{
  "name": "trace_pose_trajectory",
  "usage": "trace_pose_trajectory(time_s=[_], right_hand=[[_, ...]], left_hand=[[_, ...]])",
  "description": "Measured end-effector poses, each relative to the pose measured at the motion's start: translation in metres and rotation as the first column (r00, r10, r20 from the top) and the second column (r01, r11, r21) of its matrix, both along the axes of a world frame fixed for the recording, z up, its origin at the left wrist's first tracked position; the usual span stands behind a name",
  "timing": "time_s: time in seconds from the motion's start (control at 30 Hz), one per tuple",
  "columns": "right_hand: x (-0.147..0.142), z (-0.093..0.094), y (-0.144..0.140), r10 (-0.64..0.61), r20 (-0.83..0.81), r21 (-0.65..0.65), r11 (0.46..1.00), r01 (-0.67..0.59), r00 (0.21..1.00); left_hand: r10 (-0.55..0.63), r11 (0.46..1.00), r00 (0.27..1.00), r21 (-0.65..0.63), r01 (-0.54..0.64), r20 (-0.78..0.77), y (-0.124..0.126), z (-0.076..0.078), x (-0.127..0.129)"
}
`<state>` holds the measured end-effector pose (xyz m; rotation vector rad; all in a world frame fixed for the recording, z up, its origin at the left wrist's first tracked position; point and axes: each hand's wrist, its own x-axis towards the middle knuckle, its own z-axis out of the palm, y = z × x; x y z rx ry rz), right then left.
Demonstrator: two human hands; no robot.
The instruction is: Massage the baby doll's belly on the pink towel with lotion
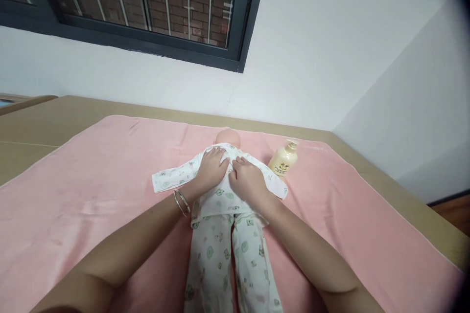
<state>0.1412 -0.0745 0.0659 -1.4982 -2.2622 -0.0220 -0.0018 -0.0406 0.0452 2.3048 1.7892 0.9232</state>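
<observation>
A baby doll lies on a pink sheet, the bare top of its head pointing away from me. It wears a white patterned long-sleeved shirt and matching pants. My left hand rests on the upper left of the shirt near the collar, fingers stretched out over the cloth. Beside it, my right hand has its fingers curled on the middle of the shirt, seemingly pinching the fabric. Both sleeves spread out sideways. My hands cover much of the shirt's upper part.
A pale yellow pump bottle stands by the doll's right-hand sleeve. The pink sheet covers most of a wooden surface. Behind it are a white wall and a dark-framed barred window.
</observation>
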Motion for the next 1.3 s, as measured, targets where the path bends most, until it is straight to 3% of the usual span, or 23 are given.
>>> trace_pose_trajectory(time_s=[0.2,0.4,0.93,1.3], right_hand=[[0.008,-0.013,0.017,0.009,-0.168,0.036,0.999,-0.003,0.986],[0.015,-0.031,0.035,0.072,-0.307,0.047,0.997,-0.061,0.949],[0.015,-0.031,0.033,0.087,-0.331,0.062,0.996,-0.07,0.94],[0.016,-0.035,0.038,0.09,-0.462,0.051,0.996,-0.075,0.882]], left_hand=[[0.018,0.995,0.998,0.099,-0.024,0.059,0.002,-0.014,0.003],[0.025,0.99,0.995,0.135,-0.037,0.092,0.002,-0.017,0.004],[0.028,0.987,0.991,0.151,-0.048,0.132,0.001,-0.017,0.003],[0.022,0.987,0.991,0.158,-0.043,0.136,0.001,-0.017,0.003]])
